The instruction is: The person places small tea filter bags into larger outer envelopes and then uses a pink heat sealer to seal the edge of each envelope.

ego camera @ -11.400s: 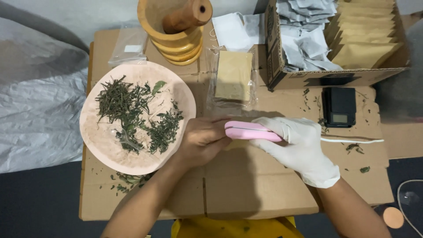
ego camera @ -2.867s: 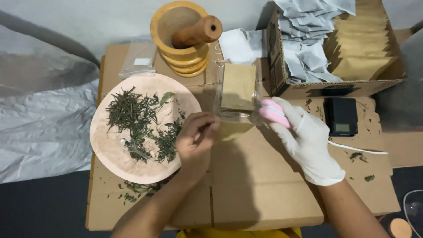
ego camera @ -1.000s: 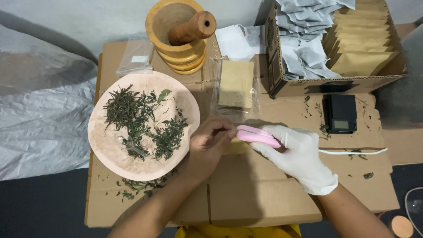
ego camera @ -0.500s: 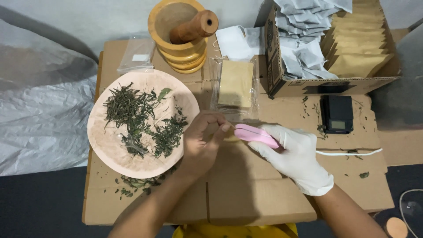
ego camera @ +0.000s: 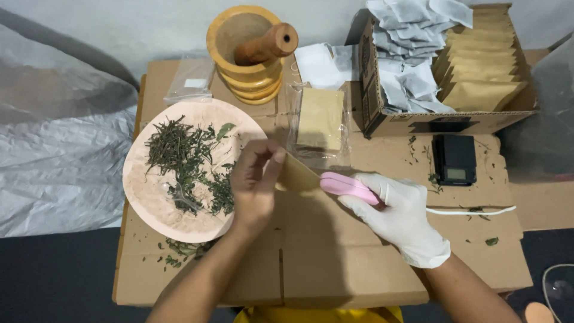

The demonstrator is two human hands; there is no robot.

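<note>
Left hand (ego camera: 254,185) bare, pinching brown pouch (ego camera: 297,174) by its edge, just right of herb plate (ego camera: 143,197). Gloved right hand (ego camera: 397,212) wrapped around pink sealer (ego camera: 347,186), tip at pouch.

I'm at a makeshift home herb-packing bench: flattened cardboard (ego camera: 335,251) for a tabletop, a wooden mortar and pestle (ego camera: 251,51), a plate of dried leaves (ego camera: 179,167), a box of paper sachets (ego camera: 454,72), a small pocket scale (ego camera: 454,158), plastic sheeting (ego camera: 54,149) alongside
</note>
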